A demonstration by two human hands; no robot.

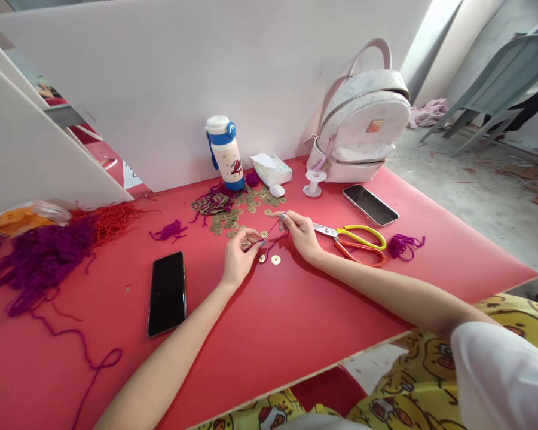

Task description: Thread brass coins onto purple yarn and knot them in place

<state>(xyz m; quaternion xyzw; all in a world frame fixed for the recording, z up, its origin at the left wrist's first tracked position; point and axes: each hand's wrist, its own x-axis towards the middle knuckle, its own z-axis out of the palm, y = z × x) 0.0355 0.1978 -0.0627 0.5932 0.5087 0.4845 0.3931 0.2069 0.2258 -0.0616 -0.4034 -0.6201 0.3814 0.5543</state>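
A purple cord runs taut between my two hands above the red table. My left hand pinches one part of it, with the thumb and fingers pressed together. Higher up and to the right, my right hand grips the cord between thumb and forefinger. A loose end of the cord hangs down between the hands. Just below lie two round brass coins with holes, one of them a coin lying flat. A pile of similar coins spreads behind my hands, with purple cord pieces on top.
Scissors with yellow and orange handles lie right of my right hand, by a purple cord bundle. Phones lie at left and right. A bottle, tissue pack, white spool and backpack stand behind. Purple yarn heaps left.
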